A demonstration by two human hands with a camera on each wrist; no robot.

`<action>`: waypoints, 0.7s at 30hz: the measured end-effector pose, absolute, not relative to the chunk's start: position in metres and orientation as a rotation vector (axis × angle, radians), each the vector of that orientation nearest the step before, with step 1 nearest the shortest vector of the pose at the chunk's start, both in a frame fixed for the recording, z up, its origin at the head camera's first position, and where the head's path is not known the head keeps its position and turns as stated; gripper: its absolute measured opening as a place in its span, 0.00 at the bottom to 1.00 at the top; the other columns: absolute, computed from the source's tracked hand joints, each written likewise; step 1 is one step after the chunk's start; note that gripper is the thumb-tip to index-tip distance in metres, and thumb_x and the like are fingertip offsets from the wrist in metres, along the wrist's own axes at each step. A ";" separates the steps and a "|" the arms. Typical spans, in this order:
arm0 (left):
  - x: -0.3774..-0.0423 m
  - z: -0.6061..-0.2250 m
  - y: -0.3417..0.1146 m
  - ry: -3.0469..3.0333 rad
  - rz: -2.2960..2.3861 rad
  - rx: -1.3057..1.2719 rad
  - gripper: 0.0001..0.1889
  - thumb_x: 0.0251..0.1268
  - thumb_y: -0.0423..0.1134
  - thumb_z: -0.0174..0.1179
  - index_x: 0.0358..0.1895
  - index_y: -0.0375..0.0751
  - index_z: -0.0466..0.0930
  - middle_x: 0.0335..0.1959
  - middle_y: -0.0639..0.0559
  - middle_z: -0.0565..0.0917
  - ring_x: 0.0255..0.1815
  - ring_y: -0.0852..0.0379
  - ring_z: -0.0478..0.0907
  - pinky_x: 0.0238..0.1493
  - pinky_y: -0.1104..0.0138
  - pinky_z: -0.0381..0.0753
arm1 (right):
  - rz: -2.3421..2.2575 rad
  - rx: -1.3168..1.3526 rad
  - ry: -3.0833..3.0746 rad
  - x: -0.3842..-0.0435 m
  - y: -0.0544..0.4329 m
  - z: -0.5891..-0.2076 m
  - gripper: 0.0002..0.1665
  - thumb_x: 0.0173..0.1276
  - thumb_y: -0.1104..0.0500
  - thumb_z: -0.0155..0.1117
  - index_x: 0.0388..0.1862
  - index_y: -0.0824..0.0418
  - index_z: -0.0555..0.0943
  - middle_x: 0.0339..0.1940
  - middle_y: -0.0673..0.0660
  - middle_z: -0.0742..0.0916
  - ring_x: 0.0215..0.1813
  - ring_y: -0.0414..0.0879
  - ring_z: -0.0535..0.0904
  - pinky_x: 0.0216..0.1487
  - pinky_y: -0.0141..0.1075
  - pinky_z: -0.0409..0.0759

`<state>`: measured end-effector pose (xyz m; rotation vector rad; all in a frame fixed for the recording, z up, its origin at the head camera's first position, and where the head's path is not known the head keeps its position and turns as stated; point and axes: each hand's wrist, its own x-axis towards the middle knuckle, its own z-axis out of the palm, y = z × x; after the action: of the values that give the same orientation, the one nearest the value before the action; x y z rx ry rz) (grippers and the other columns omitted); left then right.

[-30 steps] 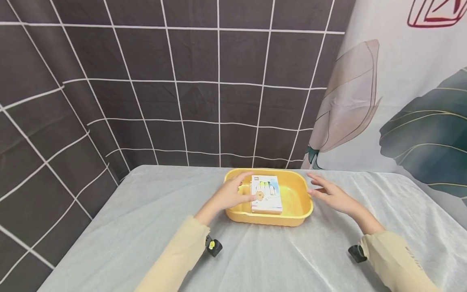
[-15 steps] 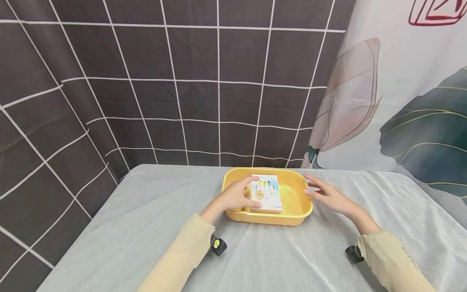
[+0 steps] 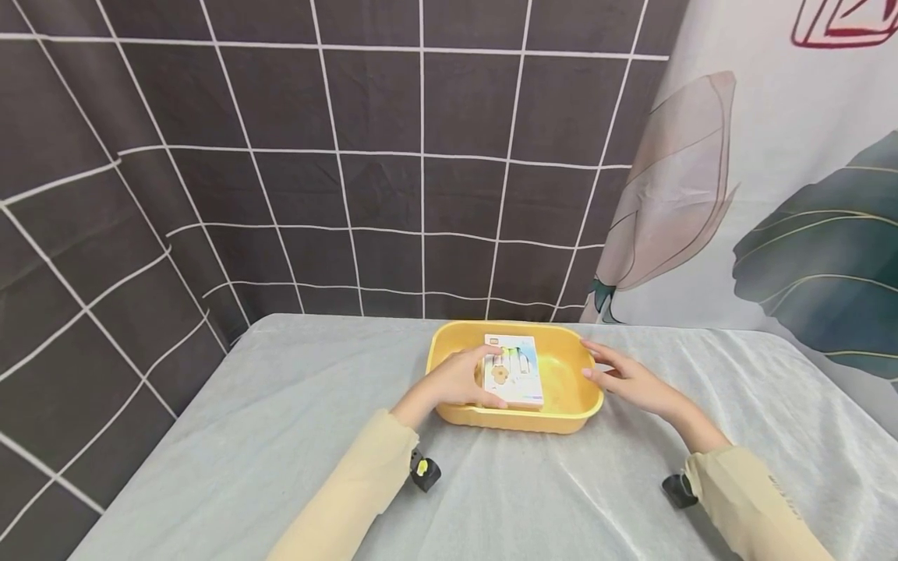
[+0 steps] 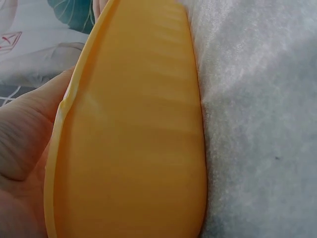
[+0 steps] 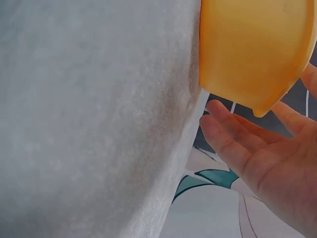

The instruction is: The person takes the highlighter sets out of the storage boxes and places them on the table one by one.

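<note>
A yellow plastic tub (image 3: 564, 389) stands on the cloth-covered table. Inside it, left of centre, lies a white box (image 3: 519, 382) printed with coloured tubes and a brown flower-like shape. My left hand (image 3: 459, 378) reaches over the tub's left side, its fingertips over the box's left part and the thumb by the near corner. In the left wrist view, the tub's wall (image 4: 129, 124) hides most of that hand. At the tub's right end is my right hand (image 3: 634, 383), fingers spread and loosely bent, tips right at the rim. Its palm faces the tub in the right wrist view.
Light grey cloth (image 3: 281, 421) covers the table. Behind rises a dark curtain (image 3: 365, 195) with a white grid, and at the right a white curtain (image 3: 673, 304) with leaf prints. Black wrist cameras (image 3: 424, 471) sit under both sleeves.
My left hand has moved right and slightly down over the box. My right hand has shifted left to the tub's rim. The tub and box stay in place.
</note>
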<state>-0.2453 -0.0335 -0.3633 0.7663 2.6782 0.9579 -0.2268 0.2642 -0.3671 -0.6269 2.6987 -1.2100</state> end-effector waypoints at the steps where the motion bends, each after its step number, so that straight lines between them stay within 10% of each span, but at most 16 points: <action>1: -0.245 -0.364 -0.033 2.686 0.949 0.769 0.43 0.38 0.50 0.73 0.64 0.48 0.65 0.62 0.48 0.70 0.60 0.53 0.67 0.60 0.58 0.65 | -1.203 -0.620 2.701 -0.227 0.264 -0.367 0.36 0.68 0.55 0.52 0.68 0.71 0.54 0.66 0.73 0.63 0.62 0.69 0.63 0.50 0.47 0.75; 21: -0.247 -0.368 -0.031 2.719 0.904 0.858 0.34 0.40 0.48 0.72 0.57 0.46 0.73 0.57 0.49 0.74 0.60 0.52 0.67 0.60 0.60 0.64 | -1.174 -0.611 2.673 -0.228 0.264 -0.371 0.35 0.68 0.54 0.53 0.67 0.71 0.57 0.65 0.74 0.62 0.62 0.69 0.61 0.50 0.48 0.74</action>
<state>-0.2471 -0.0308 -0.3685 0.8579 2.7192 0.9037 -0.2281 0.2639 -0.3714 -0.6113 2.6726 -1.1737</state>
